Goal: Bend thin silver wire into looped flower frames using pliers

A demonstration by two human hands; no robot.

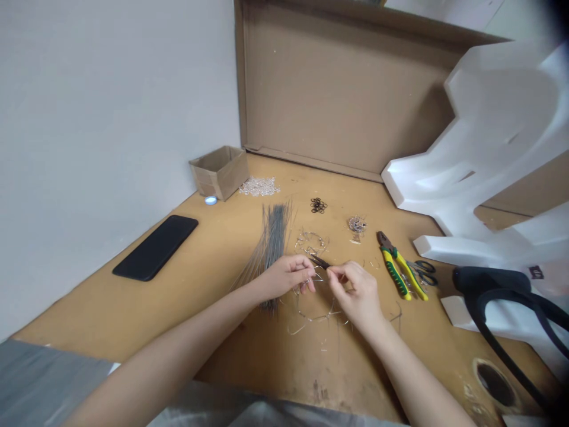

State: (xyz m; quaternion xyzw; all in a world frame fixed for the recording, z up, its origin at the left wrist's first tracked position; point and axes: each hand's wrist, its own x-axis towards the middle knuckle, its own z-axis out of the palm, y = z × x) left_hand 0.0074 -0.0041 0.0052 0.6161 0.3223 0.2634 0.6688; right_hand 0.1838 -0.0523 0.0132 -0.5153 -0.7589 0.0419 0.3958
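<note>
My left hand (291, 276) is closed, pinching a thin piece of bent silvery wire (318, 275) between thumb and fingers. My right hand (358, 290) is closed around a small dark tool with a narrow pointed tip (319, 261), which points left toward the wire; its exact kind is hard to tell. Behind the hands lies a loose loop of wire (311, 242) with small pieces on it. Nearer to me, below the hands, is another curved wire string (311, 319). A bundle of straight grey wires (276, 231) lies partly under my left hand and wrist.
Yellow-green pliers (395, 267) and scissors (427, 273) lie right. Black rings (318, 205), a beaded clump (357, 224), clear beads (260, 186), a cardboard box (220, 175) and a blue cap (210, 200) stand behind. A black phone (155, 248) lies left; white foam (427, 184) borders the right.
</note>
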